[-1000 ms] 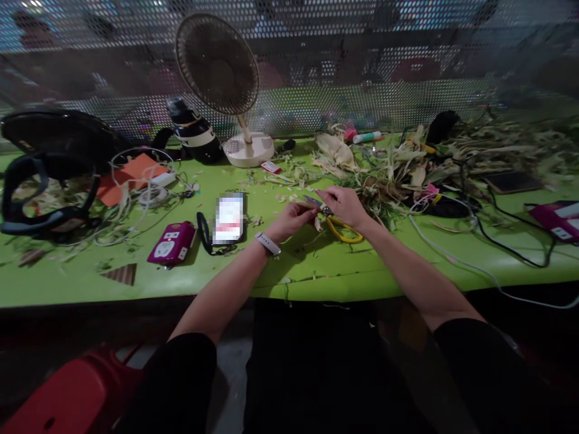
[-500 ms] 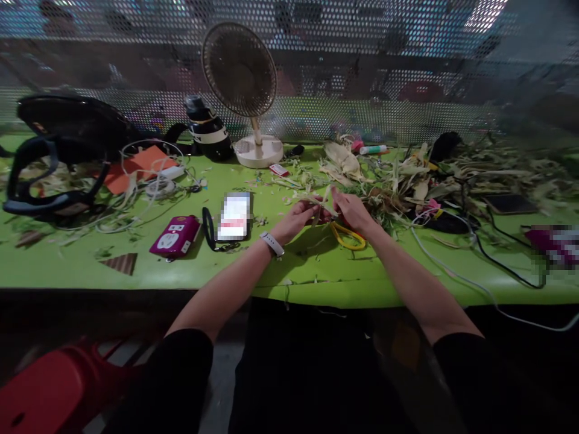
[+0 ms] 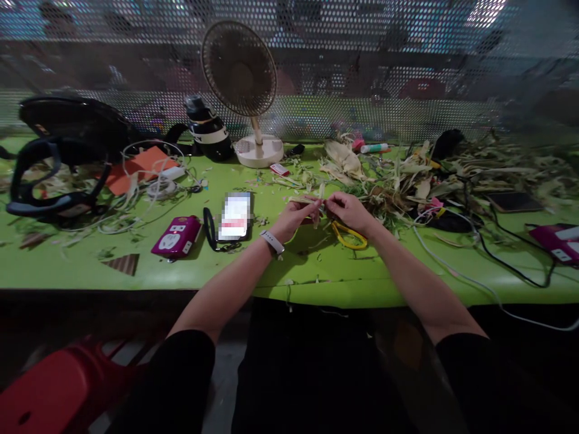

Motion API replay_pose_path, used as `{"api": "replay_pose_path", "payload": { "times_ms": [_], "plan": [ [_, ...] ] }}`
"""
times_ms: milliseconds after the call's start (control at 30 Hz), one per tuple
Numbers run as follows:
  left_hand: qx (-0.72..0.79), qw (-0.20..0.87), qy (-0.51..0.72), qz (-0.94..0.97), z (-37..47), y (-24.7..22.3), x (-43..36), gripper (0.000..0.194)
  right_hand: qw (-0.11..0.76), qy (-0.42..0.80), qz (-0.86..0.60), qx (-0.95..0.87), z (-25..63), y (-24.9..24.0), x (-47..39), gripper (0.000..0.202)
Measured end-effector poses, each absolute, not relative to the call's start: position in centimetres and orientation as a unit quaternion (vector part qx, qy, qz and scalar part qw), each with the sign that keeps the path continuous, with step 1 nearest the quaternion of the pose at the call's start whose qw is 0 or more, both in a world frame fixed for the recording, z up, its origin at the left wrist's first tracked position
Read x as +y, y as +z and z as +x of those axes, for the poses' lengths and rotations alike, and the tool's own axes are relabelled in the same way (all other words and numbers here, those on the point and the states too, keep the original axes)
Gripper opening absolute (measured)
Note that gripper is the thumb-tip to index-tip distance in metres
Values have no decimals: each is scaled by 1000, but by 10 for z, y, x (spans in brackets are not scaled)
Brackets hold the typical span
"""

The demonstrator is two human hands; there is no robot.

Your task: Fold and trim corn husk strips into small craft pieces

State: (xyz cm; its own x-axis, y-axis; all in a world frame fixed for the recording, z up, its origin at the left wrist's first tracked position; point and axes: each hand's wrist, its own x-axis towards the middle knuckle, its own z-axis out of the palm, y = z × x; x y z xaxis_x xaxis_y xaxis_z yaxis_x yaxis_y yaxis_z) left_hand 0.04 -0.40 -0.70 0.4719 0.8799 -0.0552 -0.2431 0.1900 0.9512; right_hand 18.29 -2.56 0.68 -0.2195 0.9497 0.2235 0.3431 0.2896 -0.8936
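My left hand (image 3: 295,218), with a pale band at the wrist, pinches a thin strip of dried corn husk (image 3: 321,192). My right hand (image 3: 348,210) is close beside it, fingertips pressed together at the same strip; how much of the strip it grips is partly hidden. Pale ends of husk stick out above and below the fingers. Just under my right hand lies a yellow loop (image 3: 351,240), like a scissors handle, its far end covered by the hands. A larger dried husk (image 3: 342,159) lies beyond them.
Heaps of husk (image 3: 416,175) cover the right side, with a white cable (image 3: 446,274) running to the table edge. To the left are a phone (image 3: 235,216), a purple power socket (image 3: 177,237), a fan (image 3: 257,150) and a black bottle (image 3: 210,135). A perforated metal screen (image 3: 316,84) stands behind.
My hands have drawn slightly apart at the fingertips. My right hand has turned and lowered a little, and the husk strip now stands more upright between them.
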Motion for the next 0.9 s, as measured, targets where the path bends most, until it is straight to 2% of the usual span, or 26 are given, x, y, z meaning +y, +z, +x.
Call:
{"api": "replay_pose_path", "payload": {
  "times_ms": [267, 433, 633, 767, 900],
  "plan": [
    [316, 672, 480, 467, 4, -9, -3, 36, 428, 355, -502, -662, 185, 5, -24, 47],
    [271, 724, 392, 498, -6, -4, 1, 38, 479, 306, -500, -653, 196, 12, -19, 47],
    [307, 721, 358, 508, -1, -8, -3, 41, 449, 342, -475, -675, 191, 18, -26, 43],
    [296, 701, 383, 523, 3, -13, -6, 42, 450, 363, -474, -664, 183, 12, -29, 43],
    [312, 675, 450, 495, 3, -12, -2, 38, 517, 293, -503, -628, 186, 11, -27, 49]
  ]
}}
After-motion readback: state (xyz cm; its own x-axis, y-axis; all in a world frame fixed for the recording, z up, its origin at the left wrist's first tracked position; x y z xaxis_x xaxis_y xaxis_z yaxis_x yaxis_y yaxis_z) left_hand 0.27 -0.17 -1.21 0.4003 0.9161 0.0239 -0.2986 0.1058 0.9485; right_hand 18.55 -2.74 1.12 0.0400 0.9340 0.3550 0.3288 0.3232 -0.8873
